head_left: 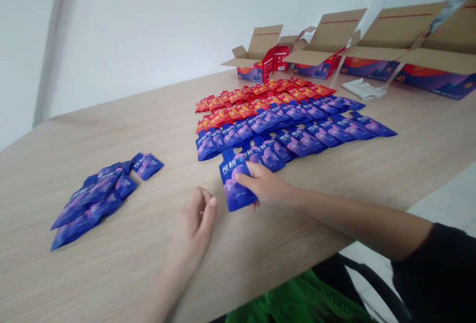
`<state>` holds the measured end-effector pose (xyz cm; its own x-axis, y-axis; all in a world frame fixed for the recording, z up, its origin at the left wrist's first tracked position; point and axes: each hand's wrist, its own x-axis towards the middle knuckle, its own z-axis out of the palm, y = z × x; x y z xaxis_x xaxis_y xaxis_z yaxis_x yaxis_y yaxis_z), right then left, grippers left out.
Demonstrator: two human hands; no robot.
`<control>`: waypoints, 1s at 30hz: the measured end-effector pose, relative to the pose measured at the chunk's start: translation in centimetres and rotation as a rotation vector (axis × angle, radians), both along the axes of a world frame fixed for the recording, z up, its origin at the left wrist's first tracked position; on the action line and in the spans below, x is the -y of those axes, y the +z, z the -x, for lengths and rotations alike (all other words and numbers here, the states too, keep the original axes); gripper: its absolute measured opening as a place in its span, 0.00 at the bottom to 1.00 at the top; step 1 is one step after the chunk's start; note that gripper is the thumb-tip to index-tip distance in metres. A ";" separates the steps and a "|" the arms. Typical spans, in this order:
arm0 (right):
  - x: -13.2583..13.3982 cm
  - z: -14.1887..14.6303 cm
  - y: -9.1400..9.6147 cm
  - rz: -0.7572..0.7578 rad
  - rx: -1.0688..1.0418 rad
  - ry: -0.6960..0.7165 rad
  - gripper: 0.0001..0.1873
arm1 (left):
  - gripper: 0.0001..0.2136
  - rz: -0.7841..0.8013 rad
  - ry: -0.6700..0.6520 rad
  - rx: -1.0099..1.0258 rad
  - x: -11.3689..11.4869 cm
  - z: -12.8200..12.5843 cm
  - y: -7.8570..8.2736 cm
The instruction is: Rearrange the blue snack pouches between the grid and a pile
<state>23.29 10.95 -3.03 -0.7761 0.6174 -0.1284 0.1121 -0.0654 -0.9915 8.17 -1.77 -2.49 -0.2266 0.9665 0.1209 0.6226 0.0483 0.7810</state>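
My right hand (264, 184) pinches a blue-purple pouch (234, 189) by its right side, thumb on the front. The pouch is tilted, with its narrow top pointing toward the rows. Left of it, my left hand (197, 219) hovers near the table with its fingers loosely curled and nothing visible in them. Just beyond the held pouch lie overlapping rows of blue pouches (305, 139). Behind those are rows of red-orange pouches (245, 109). Off to the left lies a loose pile of blue pouches (92, 196), with a single blue pouch (148, 165) at its right end.
Several open cardboard boxes stand along the back right, among them a small box (251, 72) and a wider box (372, 67). A crumpled white wrapper (362, 89) lies before them. The wooden table (148, 273) has its near edge by a green cloth (297, 300).
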 end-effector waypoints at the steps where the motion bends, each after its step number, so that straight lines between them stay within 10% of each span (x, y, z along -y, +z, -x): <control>1: -0.1 0.1 0.0 -0.041 -0.016 -0.035 0.07 | 0.16 0.107 0.044 0.212 -0.6 0.1 0.0; 5: -0.5 0.6 -0.3 -0.261 -0.002 -0.036 0.12 | 0.21 0.349 -0.057 0.686 -2.8 -0.2 0.0; 15: -7.9 -4.3 -2.5 -1.165 0.229 -0.117 0.13 | 0.19 0.554 -0.032 0.687 -7.9 1.6 -0.7; 30: -6.9 -4.0 -4.2 -1.219 0.325 -0.009 0.21 | 0.21 0.413 0.023 0.143 -9.3 1.0 -1.7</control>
<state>27.26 17.88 -7.26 -0.8110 0.4738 0.3431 0.3658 0.8685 -0.3346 7.19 7.53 -4.20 -0.2352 0.9215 -0.3091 0.5045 0.3876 0.7715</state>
